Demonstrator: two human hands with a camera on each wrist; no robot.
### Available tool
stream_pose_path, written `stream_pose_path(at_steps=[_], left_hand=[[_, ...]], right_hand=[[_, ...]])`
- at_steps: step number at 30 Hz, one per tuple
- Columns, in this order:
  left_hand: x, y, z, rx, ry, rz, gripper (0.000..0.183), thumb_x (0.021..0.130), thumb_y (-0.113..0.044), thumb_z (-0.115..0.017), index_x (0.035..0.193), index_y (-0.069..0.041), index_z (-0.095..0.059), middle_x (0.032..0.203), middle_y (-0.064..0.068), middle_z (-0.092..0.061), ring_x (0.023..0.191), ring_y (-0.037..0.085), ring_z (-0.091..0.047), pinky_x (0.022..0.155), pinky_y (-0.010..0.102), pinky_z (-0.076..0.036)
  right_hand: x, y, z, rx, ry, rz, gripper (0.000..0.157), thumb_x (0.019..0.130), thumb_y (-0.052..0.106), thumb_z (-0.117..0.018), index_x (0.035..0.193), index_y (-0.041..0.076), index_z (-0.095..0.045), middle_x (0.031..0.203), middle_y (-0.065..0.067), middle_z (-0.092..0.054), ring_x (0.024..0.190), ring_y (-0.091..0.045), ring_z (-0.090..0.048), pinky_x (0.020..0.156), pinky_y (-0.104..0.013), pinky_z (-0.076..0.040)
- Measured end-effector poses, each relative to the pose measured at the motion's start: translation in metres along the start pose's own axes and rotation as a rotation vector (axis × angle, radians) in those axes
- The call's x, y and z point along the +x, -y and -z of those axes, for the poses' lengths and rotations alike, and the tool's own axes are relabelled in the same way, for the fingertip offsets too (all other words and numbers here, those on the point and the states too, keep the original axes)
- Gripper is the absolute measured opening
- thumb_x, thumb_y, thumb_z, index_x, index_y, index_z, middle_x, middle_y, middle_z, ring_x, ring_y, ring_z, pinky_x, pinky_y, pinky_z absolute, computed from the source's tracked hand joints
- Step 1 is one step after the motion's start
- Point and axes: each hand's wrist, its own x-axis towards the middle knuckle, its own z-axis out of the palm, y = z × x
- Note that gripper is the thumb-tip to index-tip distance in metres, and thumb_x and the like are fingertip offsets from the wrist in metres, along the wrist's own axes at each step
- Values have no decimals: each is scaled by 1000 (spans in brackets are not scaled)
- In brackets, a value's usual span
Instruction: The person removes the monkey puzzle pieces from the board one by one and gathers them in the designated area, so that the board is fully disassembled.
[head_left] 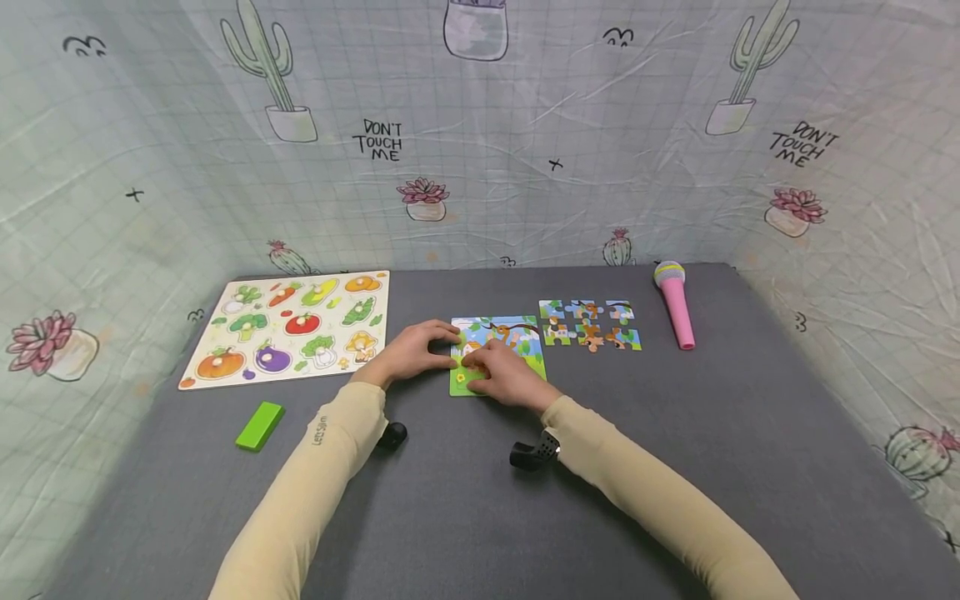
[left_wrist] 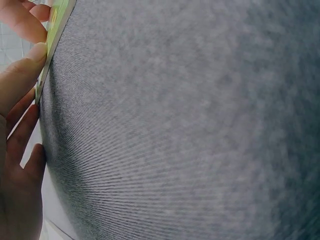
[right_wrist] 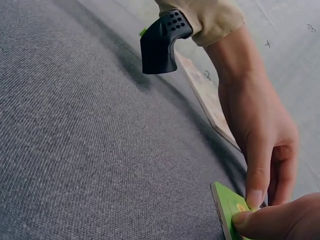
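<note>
Pressing unevenly could skew the puzzle board (head_left: 519, 342): the left hand (head_left: 412, 352) rests unclenched against its edge; whether the right hand (head_left: 512, 375) pinches anything, I cannot tell.

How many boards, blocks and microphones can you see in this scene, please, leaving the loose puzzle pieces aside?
Boards: 2 (the vegetable board and the puzzle board at the hands)
Blocks: 1 (the green block)
Microphones: 1 (the pink microphone)
Total: 4
</note>
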Motion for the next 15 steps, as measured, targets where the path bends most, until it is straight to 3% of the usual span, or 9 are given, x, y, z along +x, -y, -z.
stream_pose_path(at_steps=[15], left_hand=[[1, 4, -2, 7, -13, -29, 40, 88, -25, -75, 122, -5, -67, 137, 10, -55, 131, 30, -47, 110, 46, -37]], right_hand=[[1, -1, -2, 15, 9, -50, 37, 90, 11, -70, 125, 4, -63, 104, -9, -52, 89, -19, -48, 77, -33, -46]])
